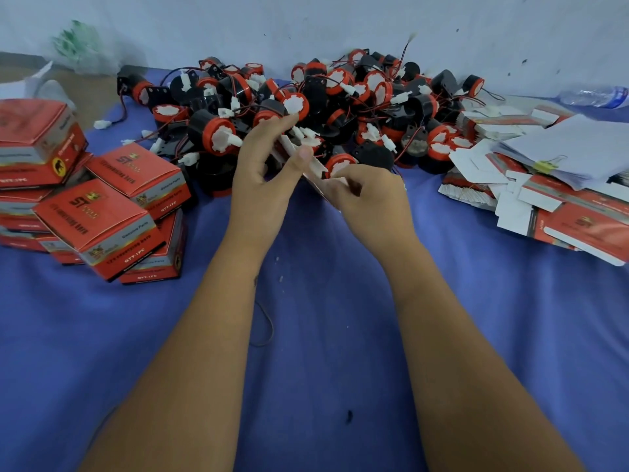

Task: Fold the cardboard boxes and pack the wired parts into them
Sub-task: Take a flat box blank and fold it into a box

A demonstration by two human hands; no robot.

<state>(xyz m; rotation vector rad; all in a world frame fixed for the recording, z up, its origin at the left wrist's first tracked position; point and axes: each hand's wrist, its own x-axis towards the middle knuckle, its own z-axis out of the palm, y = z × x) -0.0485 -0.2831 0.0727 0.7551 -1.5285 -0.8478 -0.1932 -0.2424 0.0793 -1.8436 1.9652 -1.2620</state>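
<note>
A flat, unfolded cardboard box [315, 165] with a white inside is held in the air between both hands, in front of the heap. My left hand [263, 172] pinches its upper left part between thumb and fingers. My right hand [366, 199] grips its lower right end with curled fingers. Behind the hands lies a big heap of black-and-red wired parts [340, 107] with white connectors and thin red and black wires. Much of the box is hidden by my fingers.
Several folded red boxes [98, 216] are stacked at the left. Flat unfolded box blanks [561, 212] and white papers [571, 144] with a yellow clip lie at the right. A plastic bottle [595, 95] lies far right by the wall. A blue cloth [323, 335] covers the surface.
</note>
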